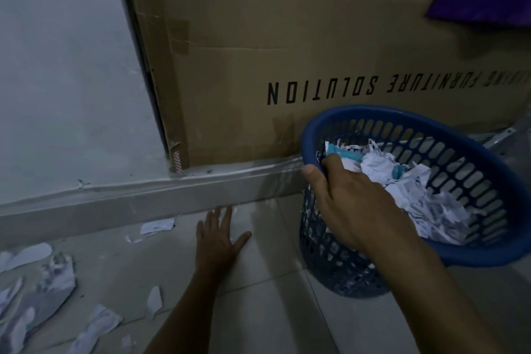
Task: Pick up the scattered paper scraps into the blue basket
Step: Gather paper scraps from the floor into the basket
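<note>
Head view: we see the right hand (349, 207) gripping the near rim of the blue basket (448, 260), fingers curled over the edge, thumb outside. The basket is tilted toward us and holds a heap of paper scraps (402, 181). The left hand (217, 241) lies flat on the floor (273, 310), fingers spread wide, holding nothing. More scraps (54, 282) are scattered on the tiles at lower left, well apart from the basket. A large cardboard box (273, 46) stands behind, against the wall (63, 80); a grey ledge (143, 195) runs along its base.
</note>
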Available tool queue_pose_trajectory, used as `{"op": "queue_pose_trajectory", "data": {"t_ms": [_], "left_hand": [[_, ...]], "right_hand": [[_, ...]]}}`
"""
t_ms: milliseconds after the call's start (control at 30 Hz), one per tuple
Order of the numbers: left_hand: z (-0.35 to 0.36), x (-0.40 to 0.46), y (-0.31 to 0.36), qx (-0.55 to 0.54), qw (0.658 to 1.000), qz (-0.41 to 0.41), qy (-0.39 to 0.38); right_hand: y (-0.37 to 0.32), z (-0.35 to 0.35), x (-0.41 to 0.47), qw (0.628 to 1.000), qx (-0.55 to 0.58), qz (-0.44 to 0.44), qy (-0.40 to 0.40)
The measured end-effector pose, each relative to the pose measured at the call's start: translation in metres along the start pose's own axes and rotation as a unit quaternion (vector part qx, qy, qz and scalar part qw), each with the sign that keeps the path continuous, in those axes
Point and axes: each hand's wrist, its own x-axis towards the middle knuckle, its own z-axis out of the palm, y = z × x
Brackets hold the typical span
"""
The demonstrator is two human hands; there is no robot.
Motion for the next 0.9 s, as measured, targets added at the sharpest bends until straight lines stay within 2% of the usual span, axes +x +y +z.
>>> {"op": "queue_pose_trajectory", "data": {"t_ms": [167, 367, 533, 633, 767, 900], "left_hand": [[0.007, 0.007, 0.010, 0.072, 0.994, 0.068, 0.043], [0.003, -0.009, 0.012, 0.015, 0.995, 0.060, 0.083], [0.002, -0.022, 0.001, 0.058, 0.996, 0.060, 0.044], [-0.009, -0.031, -0.004, 0.008, 1.000, 0.018, 0.009], [-0.034, -0.040, -0.012, -0.098, 0.994, -0.038, 0.032], [-0.076, -0.041, -0.018, -0.111, 0.992, -0.014, 0.058]], "right_hand": [[0.002, -0.003, -0.003, 0.999, -0.011, -0.036, -0.012], [0.009, -0.003, -0.007, 0.999, 0.010, -0.048, -0.015], [0.013, -0.002, -0.010, 0.998, 0.015, -0.053, -0.006], [0.013, -0.003, -0.012, 0.999, -0.007, -0.052, -0.007], [0.017, -0.008, -0.014, 0.997, -0.012, -0.069, -0.025], [0.012, -0.013, -0.028, 0.995, -0.029, -0.089, -0.047]]}}
